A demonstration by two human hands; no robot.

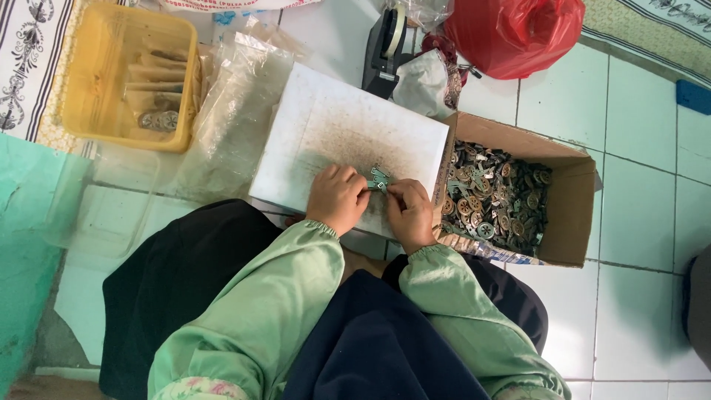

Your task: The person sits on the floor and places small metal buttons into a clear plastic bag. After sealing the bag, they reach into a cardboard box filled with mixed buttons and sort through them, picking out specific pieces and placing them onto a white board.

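Resting on a white board [333, 141] laid on the tiled floor [637, 104], both hands are seen pinched together around a small cluster of greenish metal pieces [379, 178]; the left hand [337, 198] and the right hand [409, 211] are closed on it from either side. Just right of the board, an open cardboard box [574, 215] is filled with round metal parts [495, 198]. A yellow plastic basket [81, 104] holding a few flat pieces and discs is set at the upper left, clear plastic bags [229, 118] between it and the board. A black tape dispenser [385, 52] and a red plastic bag [515, 33] are placed beyond the board
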